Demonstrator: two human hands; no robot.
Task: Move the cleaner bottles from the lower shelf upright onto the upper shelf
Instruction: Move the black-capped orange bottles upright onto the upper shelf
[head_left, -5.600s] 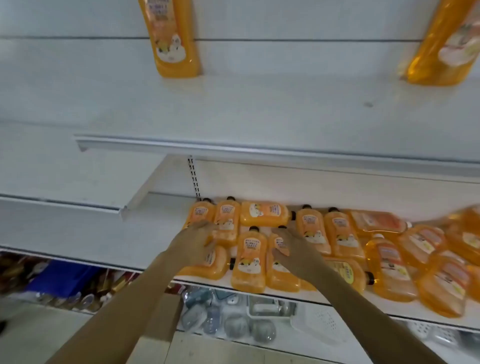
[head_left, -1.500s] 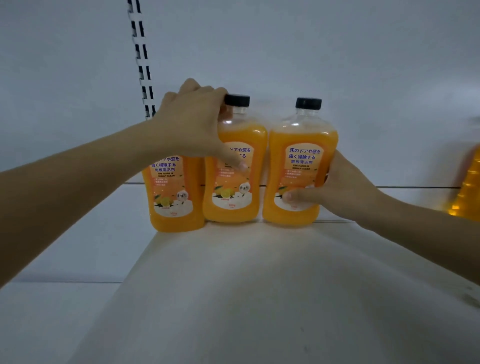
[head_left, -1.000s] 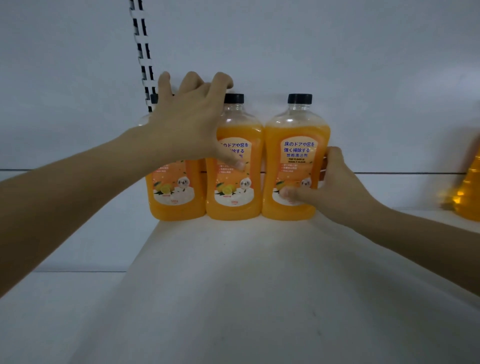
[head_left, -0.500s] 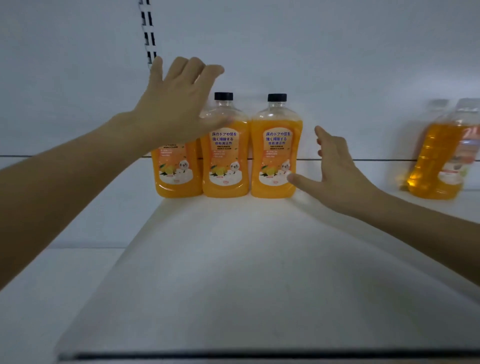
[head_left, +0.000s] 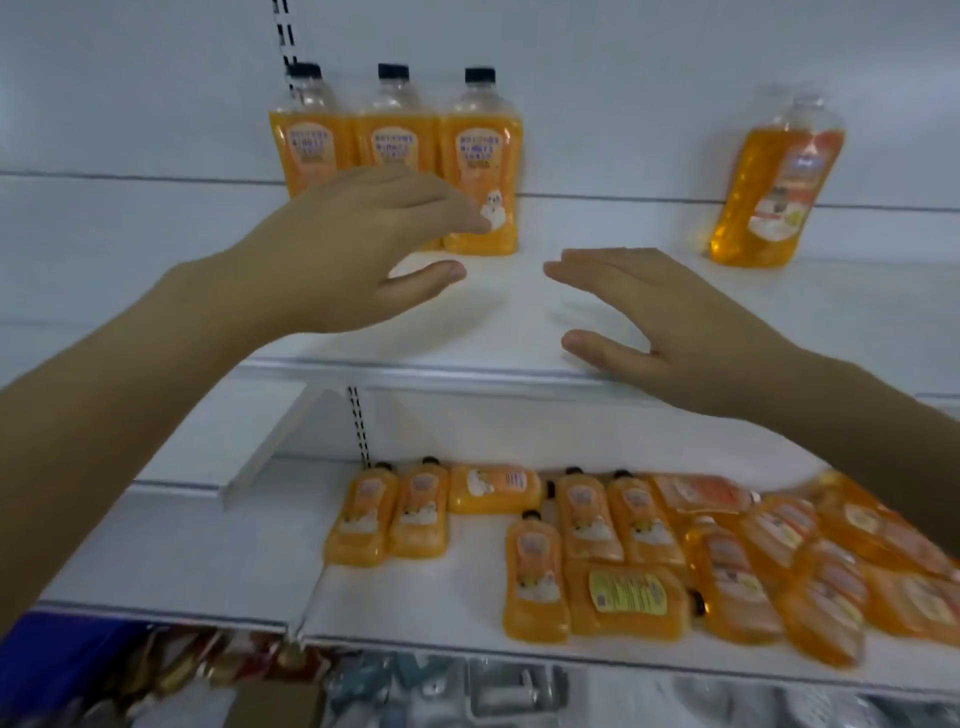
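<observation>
showing two hands held over the front part of the upper shelf (head_left: 519, 332), neither holding anything. the left hand (head_left: 353, 260) is spread loosely, fingers extended and thumb apart, and overlaps in view the lower parts of three upright cleaner bottles (head_left: 395, 140). these stand side by side, touching, at the back edge of the upper shelf beside the slotted upright (head_left: 358, 426), caps black. the right hand (head_left: 670, 322) lies flat in the air, fingers straight, near the shelf's front edge. bare white shelf runs between the trio and a fourth bottle (head_left: 774, 182), which stands tilted at the back edge, well apart to the right. on the lower shelf (head_left: 208, 545) many lying bottles (head_left: 535, 577) crowd the middle and right, some crosswise, several overlapping toward the right end, the nearest close to the front edge; the left end of that shelf is bare. the back panel (head_left: 597, 78) is plain white. blurred goods (head_left: 156, 670) sit beneath the lower shelf.
</observation>
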